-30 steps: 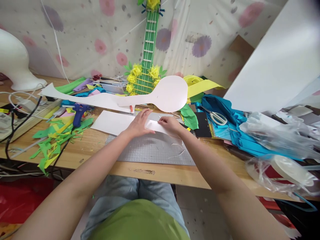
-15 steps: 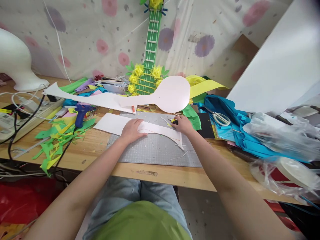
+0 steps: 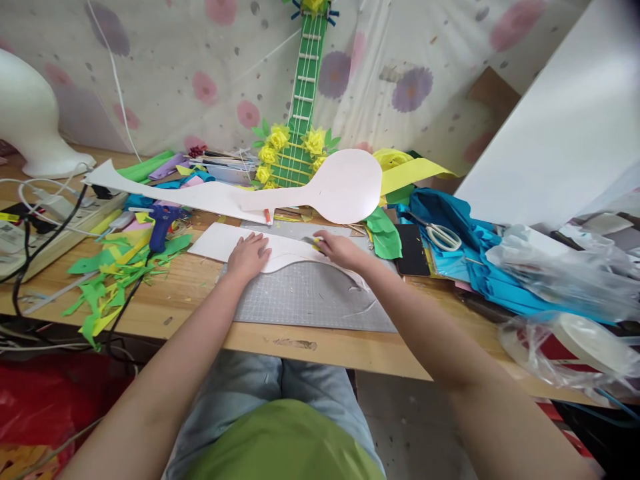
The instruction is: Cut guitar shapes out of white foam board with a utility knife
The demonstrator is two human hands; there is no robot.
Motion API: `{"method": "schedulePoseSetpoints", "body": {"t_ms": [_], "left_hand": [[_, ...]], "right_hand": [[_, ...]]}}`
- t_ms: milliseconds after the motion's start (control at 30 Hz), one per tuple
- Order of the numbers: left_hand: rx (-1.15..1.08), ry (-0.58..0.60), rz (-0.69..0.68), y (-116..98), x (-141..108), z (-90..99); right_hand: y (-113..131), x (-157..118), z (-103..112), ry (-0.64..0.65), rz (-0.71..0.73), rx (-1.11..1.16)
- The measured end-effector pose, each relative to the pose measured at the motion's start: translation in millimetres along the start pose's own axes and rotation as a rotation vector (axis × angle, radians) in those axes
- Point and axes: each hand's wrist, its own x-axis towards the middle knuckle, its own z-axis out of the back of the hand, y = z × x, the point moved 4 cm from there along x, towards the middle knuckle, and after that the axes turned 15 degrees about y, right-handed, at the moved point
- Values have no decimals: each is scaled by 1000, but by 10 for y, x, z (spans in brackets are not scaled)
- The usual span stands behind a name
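A white board strip with a curved front edge lies across the grey cutting mat. My left hand rests on the strip with its fingers spread, pressing it flat. Over the strip's right part, my right hand is closed around a small yellow and black cutter, whose tip is near the strip's surface. A thin line runs along the board between the hands. The strip's narrow right end is partly hidden under my right wrist.
Behind lie a white paddle-shaped piece and a long white cutout. A blue glue gun and green scraps are left; scissors and blue paper are right. A green guitar stands behind.
My right hand has moved left along the strip with the cutter, from its right end toward the middle. My left hand has shifted a little left.
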Motion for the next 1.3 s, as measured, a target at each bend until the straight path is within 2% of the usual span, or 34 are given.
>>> {"method": "schedulePoseSetpoints", "body": {"t_ms": [67,233,933,1167,1300], "left_hand": [[-11,3,4,-11,5,6],[-12,-10,24,-13,-3,14],[-40,-11,22,4,10,-4],[-1,49,66,-23,-7,19],[9,67,85,-37,-9,32]], "right_hand": [[180,46,-73,74,56,-36],[382,148,-134,103,156,-152],[553,364,-40,145,241,-246],[583,369,3,199,261,-259],[515,368,-52,139,260,-225]]}}
